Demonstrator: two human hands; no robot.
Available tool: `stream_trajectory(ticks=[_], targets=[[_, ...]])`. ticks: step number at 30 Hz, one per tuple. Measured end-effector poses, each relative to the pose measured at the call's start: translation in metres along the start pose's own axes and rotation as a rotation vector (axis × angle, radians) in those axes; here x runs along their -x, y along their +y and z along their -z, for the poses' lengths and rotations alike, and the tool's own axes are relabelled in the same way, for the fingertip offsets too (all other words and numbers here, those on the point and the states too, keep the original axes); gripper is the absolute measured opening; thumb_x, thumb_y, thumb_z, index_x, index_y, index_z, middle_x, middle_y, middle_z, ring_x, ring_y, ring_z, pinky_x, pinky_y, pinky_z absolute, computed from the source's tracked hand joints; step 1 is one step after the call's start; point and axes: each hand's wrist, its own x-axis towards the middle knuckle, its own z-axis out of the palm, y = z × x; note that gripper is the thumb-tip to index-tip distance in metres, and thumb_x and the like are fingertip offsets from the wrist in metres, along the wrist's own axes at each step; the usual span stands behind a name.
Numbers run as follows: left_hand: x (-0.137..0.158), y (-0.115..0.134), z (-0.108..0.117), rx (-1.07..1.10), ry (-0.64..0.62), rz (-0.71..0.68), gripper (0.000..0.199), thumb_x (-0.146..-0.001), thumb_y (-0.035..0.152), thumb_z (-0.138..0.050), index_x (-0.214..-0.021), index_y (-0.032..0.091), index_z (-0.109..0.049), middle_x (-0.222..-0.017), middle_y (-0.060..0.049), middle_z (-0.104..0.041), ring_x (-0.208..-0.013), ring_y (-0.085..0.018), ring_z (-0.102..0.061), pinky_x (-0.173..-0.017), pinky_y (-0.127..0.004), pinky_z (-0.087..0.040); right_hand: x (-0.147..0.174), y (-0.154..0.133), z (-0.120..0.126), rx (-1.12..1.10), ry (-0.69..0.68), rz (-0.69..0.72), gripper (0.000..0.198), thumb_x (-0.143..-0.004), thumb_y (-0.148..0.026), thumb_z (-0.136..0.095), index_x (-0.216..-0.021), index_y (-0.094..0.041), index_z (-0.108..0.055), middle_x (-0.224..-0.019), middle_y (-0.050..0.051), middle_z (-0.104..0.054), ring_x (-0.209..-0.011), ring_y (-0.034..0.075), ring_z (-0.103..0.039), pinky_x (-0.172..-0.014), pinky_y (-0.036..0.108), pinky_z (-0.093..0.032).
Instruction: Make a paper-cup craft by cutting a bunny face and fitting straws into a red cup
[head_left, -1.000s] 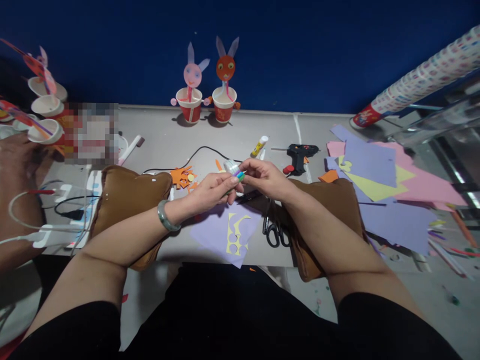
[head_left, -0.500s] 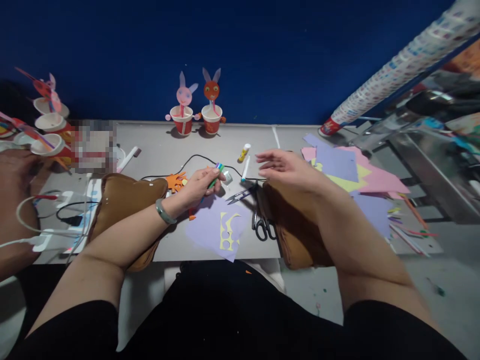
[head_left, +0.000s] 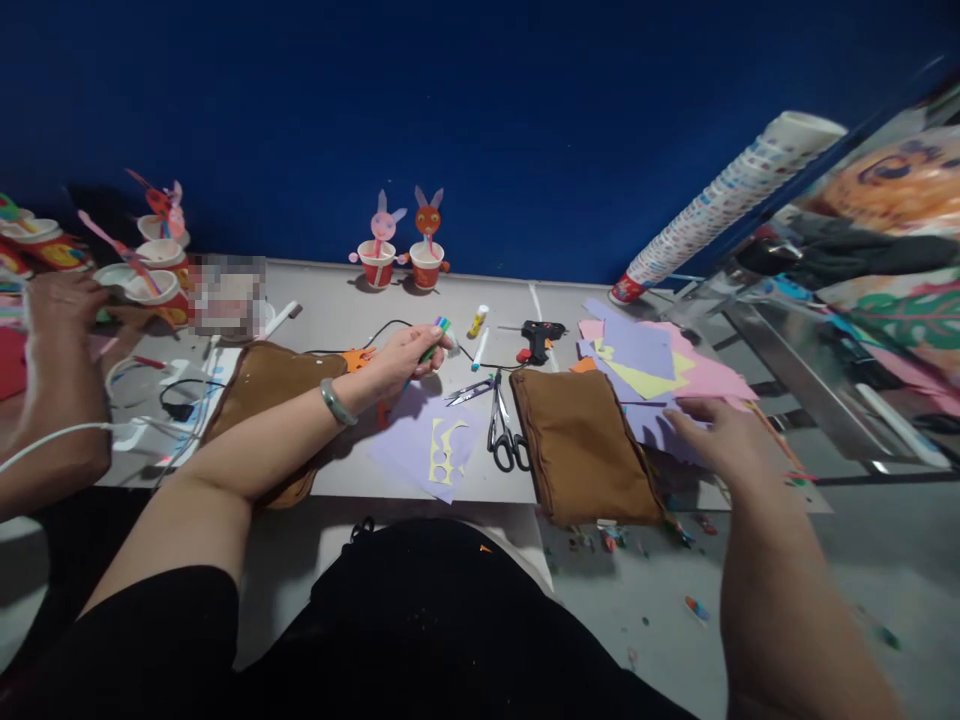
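My left hand (head_left: 411,360) is closed around a small bundle of coloured sticks (head_left: 442,325), whose green, blue and purple ends stick out past the fingers. Under it lie a purple sheet (head_left: 397,440) and a yellow scrap with round holes cut out (head_left: 441,460). At the right, my right hand (head_left: 716,435) is empty, its fingers apart, over the edge of the purple and pink paper (head_left: 709,370). Whether its fingertips touch anything is hard to tell. Black-handled scissors (head_left: 510,450), a pair of snips (head_left: 472,391), a white marker (head_left: 481,350) and a glue stick (head_left: 478,320) lie between my hands.
A black glue gun (head_left: 541,340) lies behind a brown cloth pad (head_left: 585,445); another brown pad (head_left: 262,395) is under my left forearm. Two cups with rabbit figures (head_left: 376,268) stand at the back. A long cup stack (head_left: 705,220) leans right. Another person's arm (head_left: 64,380) is far left.
My right hand has swung right, from near the marker to the paper pile, uncovering the glue gun and brown pad. My left hand keeps its hold on the sticks. The view has shifted.
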Motion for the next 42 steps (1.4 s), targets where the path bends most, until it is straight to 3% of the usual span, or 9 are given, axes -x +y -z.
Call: stream_trajectory(ticks=[4, 8, 11, 16, 20, 26, 30, 36, 42], targets=[[0.009, 0.013, -0.009, 0.015, 0.027, -0.004, 0.034, -0.107, 0.035, -0.051, -0.083, 0.015, -0.062, -0.055, 0.005, -0.056, -0.037, -0.001, -0.034, -0.04, -0.016, -0.019, -0.014, -0.056, -0.023, -0.025, -0.099, -0.132, 0.021, -0.081, -0.051, -0.074, -0.085, -0.032, -0.069, -0.088, 0.012, -0.074, -0.089, 0.041, -0.071, -0.086, 0.064, -0.053], [0.029, 0.022, -0.019, 0.029, 0.058, -0.033, 0.033, -0.107, 0.032, -0.05, -0.083, 0.014, -0.063, -0.056, 0.005, -0.055, -0.037, -0.001, -0.034, -0.04, -0.015, -0.02, -0.022, -0.131, -0.048, -0.16, -0.22, 0.067, 0.027, -0.083, -0.047, -0.068, -0.097, -0.024, -0.072, -0.104, 0.014, -0.077, -0.104, 0.039, -0.071, -0.097, 0.06, -0.053], [0.045, 0.021, -0.029, 0.036, 0.07, -0.055, 0.033, -0.107, 0.031, -0.048, -0.084, 0.013, -0.064, -0.056, 0.005, -0.054, -0.037, -0.001, -0.033, -0.04, -0.014, -0.021, -0.015, -0.19, -0.062, -0.362, -0.315, 0.212, 0.03, -0.089, -0.05, -0.065, -0.1, -0.023, -0.072, -0.1, 0.01, -0.078, -0.096, 0.031, -0.072, -0.093, 0.052, -0.056], [0.065, 0.007, -0.047, 0.04, 0.002, -0.118, 0.035, -0.105, 0.041, -0.052, -0.086, 0.015, -0.065, -0.057, 0.005, -0.055, -0.039, -0.002, -0.035, -0.04, -0.016, -0.023, -0.007, -0.255, -0.079, -0.672, -0.395, 0.24, 0.042, -0.086, -0.061, -0.072, -0.104, -0.022, -0.07, -0.098, 0.007, -0.074, -0.081, 0.021, -0.069, -0.079, 0.039, -0.058], [0.083, -0.004, -0.056, 0.01, -0.02, -0.145, 0.038, -0.1, 0.05, -0.057, -0.088, 0.015, -0.065, -0.055, 0.005, -0.054, -0.038, -0.003, -0.032, -0.039, -0.018, -0.019, -0.01, -0.266, -0.085, -0.924, -0.706, 0.12, 0.051, -0.077, -0.068, -0.079, -0.095, -0.022, -0.066, -0.098, 0.005, -0.073, -0.082, 0.018, -0.07, -0.076, 0.034, -0.06], [0.111, -0.01, -0.061, -0.117, -0.067, -0.213, 0.053, -0.09, 0.066, -0.064, -0.087, 0.013, -0.066, -0.056, 0.004, -0.058, -0.04, -0.004, -0.037, -0.04, -0.019, -0.023, -0.01, -0.268, -0.083, -1.126, -1.065, -0.132, 0.054, -0.081, -0.072, -0.072, -0.089, -0.018, -0.068, -0.096, 0.008, -0.077, -0.088, 0.019, -0.075, -0.081, 0.035, -0.061], [0.125, -0.008, -0.066, -0.194, -0.089, -0.219, 0.057, -0.088, 0.07, -0.063, -0.087, 0.013, -0.066, -0.057, 0.003, -0.058, -0.042, -0.005, -0.038, -0.041, -0.02, -0.025, -0.006, -0.275, -0.08, -1.189, -1.121, -0.16, 0.046, -0.076, -0.059, -0.085, -0.089, -0.02, -0.063, -0.082, 0.001, -0.075, -0.078, 0.015, -0.073, -0.079, 0.033, -0.062], [0.136, -0.01, -0.071, -0.277, -0.158, -0.221, 0.055, -0.093, 0.066, -0.059, -0.09, 0.011, -0.067, -0.057, 0.001, -0.059, -0.044, -0.006, -0.04, -0.045, -0.021, -0.028, -0.007, -0.281, -0.078, -1.18, -1.245, -0.057, 0.046, -0.075, -0.058, -0.086, -0.082, -0.018, -0.067, -0.07, -0.002, -0.07, -0.07, 0.011, -0.068, -0.073, 0.026, -0.057], [0.135, -0.024, -0.071, -0.339, -0.166, -0.205, 0.05, -0.097, 0.059, -0.054, -0.093, 0.012, -0.068, -0.058, 0.001, -0.06, -0.048, -0.007, -0.046, -0.049, -0.02, -0.033, -0.01, -0.286, -0.078, -1.092, -1.118, -0.099, 0.043, -0.064, -0.047, -0.095, -0.083, -0.015, -0.074, -0.076, 0.001, -0.074, -0.067, 0.01, -0.064, -0.067, 0.024, -0.052]])
